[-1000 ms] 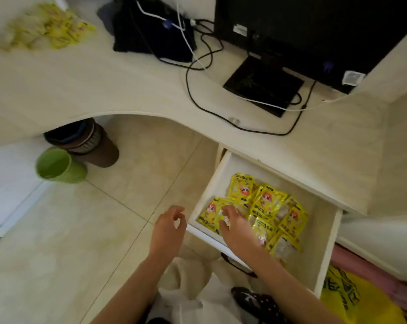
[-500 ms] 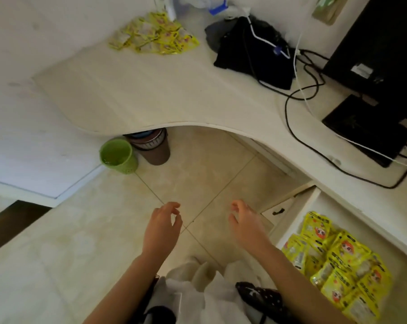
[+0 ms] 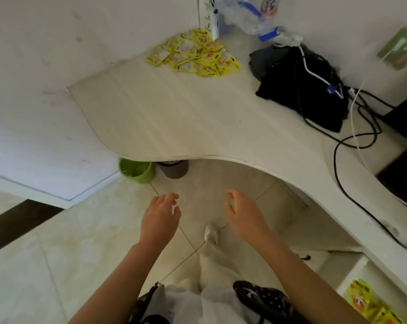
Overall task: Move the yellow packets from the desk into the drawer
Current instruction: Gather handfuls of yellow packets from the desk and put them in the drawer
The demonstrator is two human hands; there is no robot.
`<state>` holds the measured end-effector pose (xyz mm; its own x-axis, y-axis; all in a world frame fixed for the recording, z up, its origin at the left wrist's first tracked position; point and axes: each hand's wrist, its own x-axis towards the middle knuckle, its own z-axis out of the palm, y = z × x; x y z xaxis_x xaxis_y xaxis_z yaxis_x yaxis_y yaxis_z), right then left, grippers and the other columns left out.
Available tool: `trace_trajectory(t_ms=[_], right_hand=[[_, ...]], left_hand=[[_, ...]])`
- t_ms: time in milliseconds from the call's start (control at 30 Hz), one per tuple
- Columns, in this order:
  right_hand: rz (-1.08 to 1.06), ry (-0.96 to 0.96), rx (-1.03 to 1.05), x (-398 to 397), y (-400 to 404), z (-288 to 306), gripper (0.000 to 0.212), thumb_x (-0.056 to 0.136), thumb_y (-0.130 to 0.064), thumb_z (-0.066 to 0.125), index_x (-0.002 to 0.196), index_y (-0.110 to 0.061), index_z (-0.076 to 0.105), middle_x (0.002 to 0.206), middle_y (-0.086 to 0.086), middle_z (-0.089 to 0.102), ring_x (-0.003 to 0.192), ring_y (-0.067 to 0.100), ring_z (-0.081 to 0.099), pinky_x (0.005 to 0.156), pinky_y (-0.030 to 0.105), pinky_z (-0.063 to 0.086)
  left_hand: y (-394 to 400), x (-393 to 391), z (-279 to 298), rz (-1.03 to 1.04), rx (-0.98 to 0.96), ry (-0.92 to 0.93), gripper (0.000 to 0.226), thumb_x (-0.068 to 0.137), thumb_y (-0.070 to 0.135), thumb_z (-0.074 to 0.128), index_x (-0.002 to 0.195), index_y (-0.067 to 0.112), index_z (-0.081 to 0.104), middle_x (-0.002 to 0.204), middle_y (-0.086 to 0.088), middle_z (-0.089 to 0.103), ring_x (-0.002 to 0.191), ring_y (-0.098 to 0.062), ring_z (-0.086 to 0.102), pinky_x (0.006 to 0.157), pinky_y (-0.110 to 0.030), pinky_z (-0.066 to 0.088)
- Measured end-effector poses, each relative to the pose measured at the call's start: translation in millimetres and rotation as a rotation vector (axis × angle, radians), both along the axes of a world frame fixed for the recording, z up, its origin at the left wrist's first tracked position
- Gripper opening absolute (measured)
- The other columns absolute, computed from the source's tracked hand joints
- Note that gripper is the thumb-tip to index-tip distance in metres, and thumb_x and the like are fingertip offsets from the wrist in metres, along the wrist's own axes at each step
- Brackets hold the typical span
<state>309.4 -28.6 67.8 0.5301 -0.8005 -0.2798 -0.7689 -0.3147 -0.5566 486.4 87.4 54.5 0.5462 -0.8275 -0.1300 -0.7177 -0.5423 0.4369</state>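
On my feed a black bag [image 3: 300, 90] sits at the back right of the table [image 3: 186, 120], with black cables [image 3: 352, 146] and a white cord [image 3: 314, 73] trailing off it toward a dark device [image 3: 405, 181] at the right edge. A clear plastic bag [image 3: 249, 17] with a blue strip leans against the wall just behind. Under the table stand a green bin [image 3: 137, 170] and a brown bin [image 3: 174, 168], side by side on the tiled floor [image 3: 57, 253].

The yellow packets [image 3: 195, 56] lie in a loose, overlapping heap at the far corner of the table, near the wall, bright yellow with small printed faces; the print is too blurred to read. More packets in the drawer [image 3: 370, 302] show at the lower right, inside the open drawer [image 3: 352, 272].

My left hand [image 3: 159, 220] and right hand [image 3: 244, 213] hang over the floor in front of the table's curved front edge, both empty, fingers loosely spread and slightly curled. The broad middle of the table between that edge and the heap is bare; the bag and cables crowd only its right side.
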Motion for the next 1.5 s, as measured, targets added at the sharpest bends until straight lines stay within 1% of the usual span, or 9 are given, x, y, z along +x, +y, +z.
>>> trace_trajectory(t_ms=[167,600,733,967,1100,1233,1333,1400,1500], right_hand=[[0.080,0.038,-0.040,42,-68,6,0.037,0.096,-0.021,0.043,0.132,-0.011,0.045,0.126,0.009,0.055,0.114,0.027,0.053,0.093,0.035,0.043],[0.265,0.092,-0.164,139,-215,28,0.039,0.100,-0.023,0.038,0.137,-0.014,0.040,0.131,0.006,0.051,0.116,0.023,0.050,0.091,0.035,0.047],[0.274,0.107,-0.195,173,-249,29,0.037,0.100,-0.022,0.038,0.136,-0.012,0.041,0.129,0.007,0.052,0.112,0.023,0.050,0.088,0.036,0.048],[0.303,0.137,-0.331,241,-307,24,0.036,0.095,-0.018,0.046,0.129,-0.005,0.049,0.130,0.011,0.052,0.125,0.029,0.045,0.093,0.040,0.046],[0.285,0.185,-0.412,281,-345,13,0.040,0.089,-0.015,0.056,0.126,0.000,0.053,0.126,0.017,0.056,0.125,0.038,0.047,0.096,0.047,0.048],[0.317,0.305,-0.469,315,-383,-5,0.053,0.091,-0.019,0.046,0.140,-0.001,0.039,0.144,0.018,0.043,0.140,0.036,0.031,0.111,0.046,0.035],[0.303,0.338,-0.449,332,-404,-14,0.058,0.091,-0.016,0.050,0.144,-0.001,0.034,0.149,0.019,0.037,0.142,0.038,0.028,0.113,0.049,0.031],[0.298,0.376,-0.426,341,-418,-19,0.061,0.090,-0.016,0.052,0.146,-0.001,0.031,0.151,0.019,0.035,0.142,0.039,0.027,0.113,0.050,0.031],[0.277,0.377,-0.390,355,-441,-24,0.062,0.093,-0.016,0.051,0.148,-0.002,0.027,0.154,0.018,0.030,0.144,0.041,0.020,0.115,0.049,0.029]], left_hand=[[-61,41,5,0.010,0.043,-0.083,0.031,0.092,0.023,0.055,0.122,0.018,0.057,0.112,0.002,0.064,0.112,-0.018,0.053,0.088,-0.033,0.048],[-191,127,22,0.026,0.053,-0.178,0.032,0.091,0.019,0.054,0.122,0.016,0.058,0.114,0.000,0.066,0.116,-0.023,0.052,0.090,-0.037,0.047],[-227,162,23,-0.023,0.038,-0.225,0.032,0.087,0.016,0.059,0.120,0.014,0.061,0.114,-0.003,0.066,0.114,-0.027,0.055,0.089,-0.040,0.047],[-294,245,16,-0.154,-0.017,-0.339,0.044,0.073,0.010,0.072,0.117,0.009,0.063,0.117,-0.007,0.067,0.117,-0.031,0.058,0.095,-0.042,0.048],[-333,297,12,-0.234,0.040,-0.368,0.056,0.071,0.010,0.072,0.126,0.006,0.058,0.131,-0.011,0.059,0.128,-0.034,0.050,0.102,-0.049,0.043],[-371,334,3,-0.296,0.102,-0.415,0.063,0.071,0.011,0.071,0.132,0.004,0.054,0.141,-0.014,0.051,0.135,-0.035,0.043,0.106,-0.051,0.038],[-395,354,-9,-0.306,0.146,-0.453,0.065,0.076,0.012,0.068,0.138,0.005,0.048,0.148,-0.014,0.043,0.140,-0.033,0.035,0.110,-0.050,0.032],[-410,364,-16,-0.303,0.184,-0.458,0.068,0.080,0.014,0.064,0.143,0.006,0.040,0.153,-0.014,0.035,0.143,-0.032,0.027,0.113,-0.049,0.027],[-432,376,-29,-0.308,0.245,-0.437,0.068,0.093,0.018,0.048,0.152,0.010,0.016,0.161,-0.011,0.010,0.149,-0.030,0.004,0.118,-0.047,0.010]])
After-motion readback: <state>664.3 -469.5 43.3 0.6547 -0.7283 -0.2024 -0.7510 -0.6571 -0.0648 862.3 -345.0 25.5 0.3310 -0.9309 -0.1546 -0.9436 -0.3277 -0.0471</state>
